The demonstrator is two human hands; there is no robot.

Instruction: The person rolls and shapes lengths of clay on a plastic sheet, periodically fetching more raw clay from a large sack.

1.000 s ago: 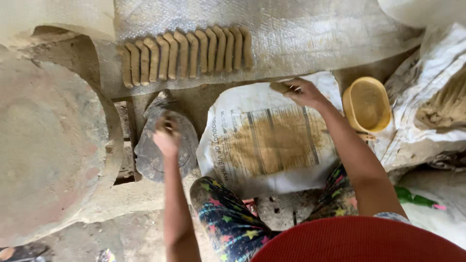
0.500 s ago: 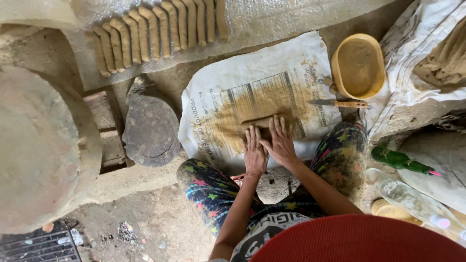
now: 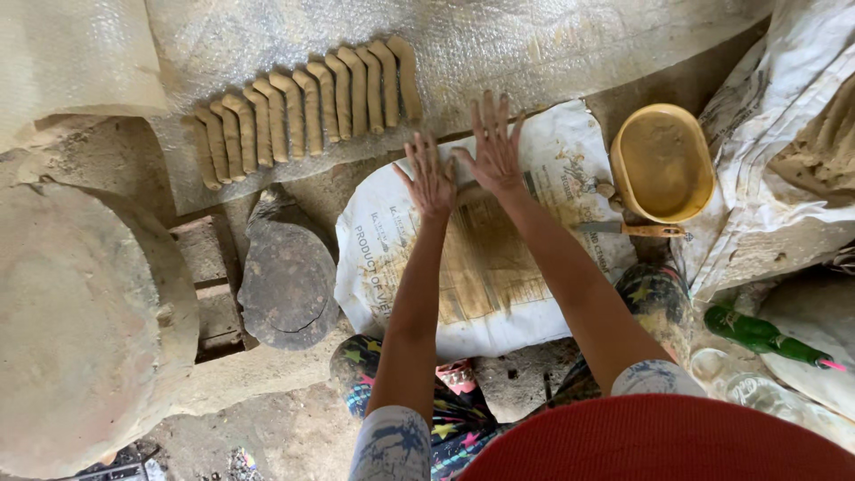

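Here both my hands lie flat and open, fingers spread, on a roll of tan clay [image 3: 469, 190] at the far edge of the white printed sack [image 3: 383, 258] spread before my knees. My left hand [image 3: 431, 178] presses the roll's left part and my right hand [image 3: 495, 150] its right part; neither grips it, the palms just bear down. Most of the roll is hidden under my palms, but the bit showing between them runs crosswise on the sack, its long axis left to right, across the line of my forearms. Beyond the sack's far edge, on a sheet of clear bubble plastic [image 3: 534, 44], a row of finished tan clay rolls [image 3: 307, 111] lies side by side, each pointing away from me. Just right of the sack stands a yellow oval plastic bowl [image 3: 661, 162] of muddy water, and a knife with a wooden handle [image 3: 631, 230] rests at the sack's right edge. Left of the sack sits a dark flat rounded stone [image 3: 287, 276].
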